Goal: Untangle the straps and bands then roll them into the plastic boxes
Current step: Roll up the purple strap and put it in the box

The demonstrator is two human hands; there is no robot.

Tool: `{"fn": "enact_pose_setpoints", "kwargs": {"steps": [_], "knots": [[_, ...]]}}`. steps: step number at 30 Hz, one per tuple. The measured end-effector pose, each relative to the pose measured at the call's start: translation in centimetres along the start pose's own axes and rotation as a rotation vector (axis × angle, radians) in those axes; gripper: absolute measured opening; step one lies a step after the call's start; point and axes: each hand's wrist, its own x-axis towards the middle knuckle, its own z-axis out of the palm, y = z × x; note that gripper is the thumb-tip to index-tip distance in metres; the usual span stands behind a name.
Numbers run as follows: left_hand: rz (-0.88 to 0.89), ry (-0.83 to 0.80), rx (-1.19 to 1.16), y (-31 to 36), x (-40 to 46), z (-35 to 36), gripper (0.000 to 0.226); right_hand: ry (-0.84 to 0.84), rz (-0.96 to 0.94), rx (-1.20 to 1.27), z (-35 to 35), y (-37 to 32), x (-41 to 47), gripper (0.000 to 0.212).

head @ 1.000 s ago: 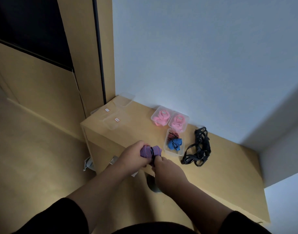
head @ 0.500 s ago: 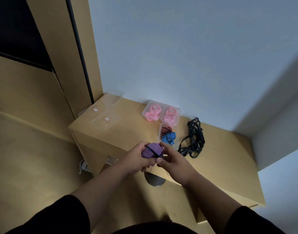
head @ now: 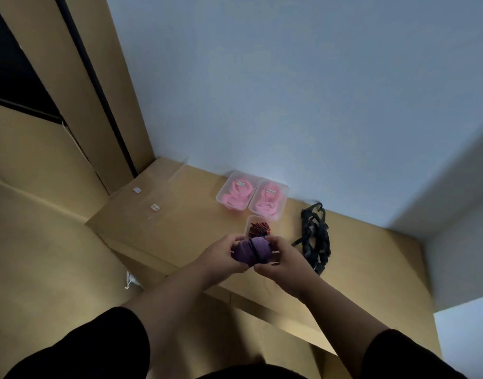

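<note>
While gripped between left hand [head: 221,255] and right hand [head: 286,262], fingers curled round it, purple band roll [head: 251,250] hidden-fronting a clear plastic box [head: 249,224]. Beyond: two boxes of pink bands [head: 252,198]. Just right: tangled black straps [head: 316,236] on wooden desk [head: 180,228].

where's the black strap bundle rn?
Head view, right of centre: the black strap bundle lies loose on the wooden surface, right of the open plastic box and just beyond the right hand.

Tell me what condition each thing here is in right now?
Purple band: rolled up, held by both hands.
Left hand: grips the roll.
Right hand: grips the roll.
Two pink boxes: lidded, filled.
Third box: open, partly filled.
Black straps: tangled, loose on the table.
</note>
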Motion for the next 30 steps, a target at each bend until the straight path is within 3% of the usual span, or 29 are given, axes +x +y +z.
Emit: {"fn": "enact_pose_setpoints", "kwargs": {"steps": [9,23,27,30], "knots": [[-0.047,0.118,0.246,0.4,6.1,1.6,0.052,-0.07,0.039,-0.161,-2.8,3.5,6.0,0.074],[-0.158,0.074,0.594,-1.7,11.3,3.7,0.033,-0.145,0.012,-0.558,-3.3,6.6,10.3,0.044],[-0.15,0.079,0.635,-2.1,12.1,4.0,0.037,-0.129,0.025,-0.543,-2.9,6.9,10.2,0.064],[-0.15,0.066,0.672,-2.5,12.5,4.1,0.032,-0.131,-0.068,-0.566,-2.9,6.8,9.6,0.074]]}}
